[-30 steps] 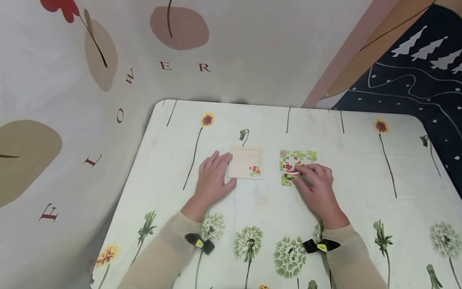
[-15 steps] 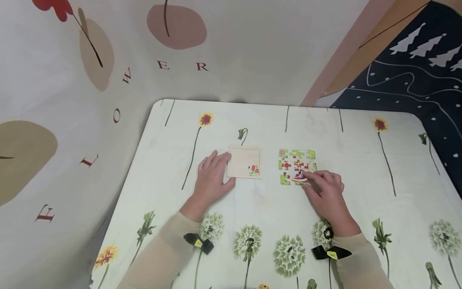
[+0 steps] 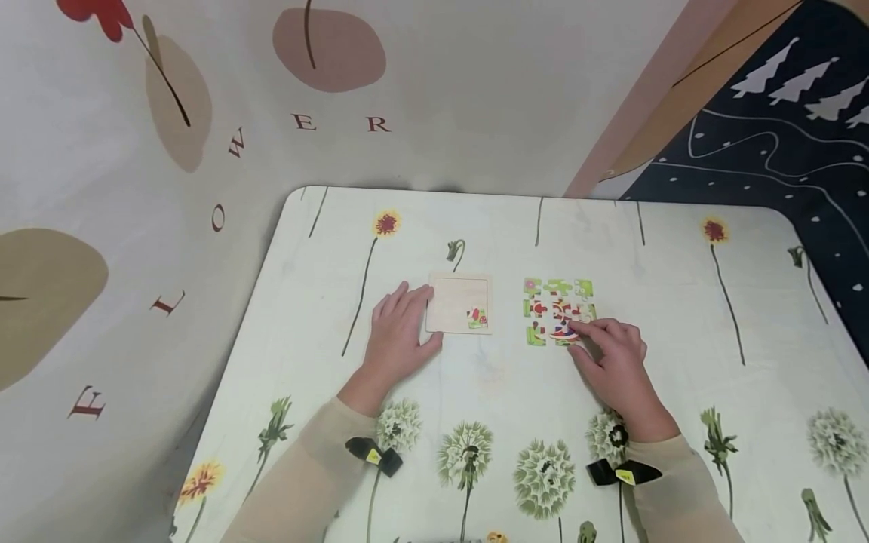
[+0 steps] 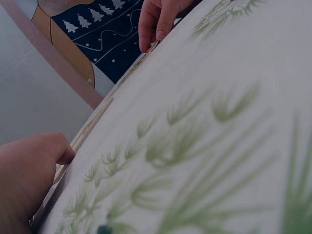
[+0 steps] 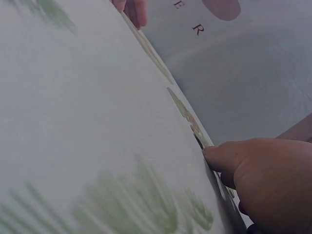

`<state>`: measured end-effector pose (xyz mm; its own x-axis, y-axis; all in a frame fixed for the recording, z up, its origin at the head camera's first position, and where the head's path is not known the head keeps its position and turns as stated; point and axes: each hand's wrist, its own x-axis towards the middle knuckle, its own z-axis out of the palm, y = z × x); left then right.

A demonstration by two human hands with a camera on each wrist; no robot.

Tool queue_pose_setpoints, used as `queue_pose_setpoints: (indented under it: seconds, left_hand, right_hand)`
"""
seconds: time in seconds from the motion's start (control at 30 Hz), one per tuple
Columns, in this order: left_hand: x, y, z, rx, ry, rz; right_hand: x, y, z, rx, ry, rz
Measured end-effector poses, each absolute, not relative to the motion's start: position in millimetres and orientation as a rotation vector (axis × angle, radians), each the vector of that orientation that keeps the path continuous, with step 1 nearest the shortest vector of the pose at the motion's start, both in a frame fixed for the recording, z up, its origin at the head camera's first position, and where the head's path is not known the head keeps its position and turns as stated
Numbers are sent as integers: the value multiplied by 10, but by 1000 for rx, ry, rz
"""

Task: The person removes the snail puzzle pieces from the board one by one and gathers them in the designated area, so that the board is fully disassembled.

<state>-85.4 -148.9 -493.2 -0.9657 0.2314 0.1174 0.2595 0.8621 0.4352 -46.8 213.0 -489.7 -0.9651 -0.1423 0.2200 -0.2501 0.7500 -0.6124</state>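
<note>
A square wooden puzzle tray (image 3: 451,302) lies mid-table, with one picture piece (image 3: 477,317) in its lower right corner. My left hand (image 3: 400,332) holds the tray at its left side, thumb at the near corner and fingers along the edge. Several loose puzzle pieces (image 3: 558,287), green and red, lie in rows to the right of the tray. Between right thumb and forefinger, my right hand (image 3: 611,362) pinches a red, white and blue puzzle piece (image 3: 563,332) low over the near rows. The right fingers hide part of the rows.
The table (image 3: 679,302) wears a white cloth with printed flowers and dandelions. A pale wall (image 3: 475,98) with letters stands along its far and left sides; dark blue fabric (image 3: 767,151) with white trees is at the far right.
My right hand has moved right with the piece over the rows, uncovering pieces on their left, and then stayed nearly still. The left hand keeps its place on the tray.
</note>
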Motion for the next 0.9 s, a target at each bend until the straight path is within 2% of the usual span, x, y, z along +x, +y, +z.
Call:
queue_pose_setpoints:
  seconds: [0.57, 0.9]
  left_hand:
    - [-859, -1494, -4933, -388, -2985, -714]
    - [-852, -1493, -4926, -391, -2973, -695]
  right_hand:
    - [-509, 2103, -4904, 269, -2739, 1098]
    - [-651, 1794, -4773, 368, -2753, 1092]
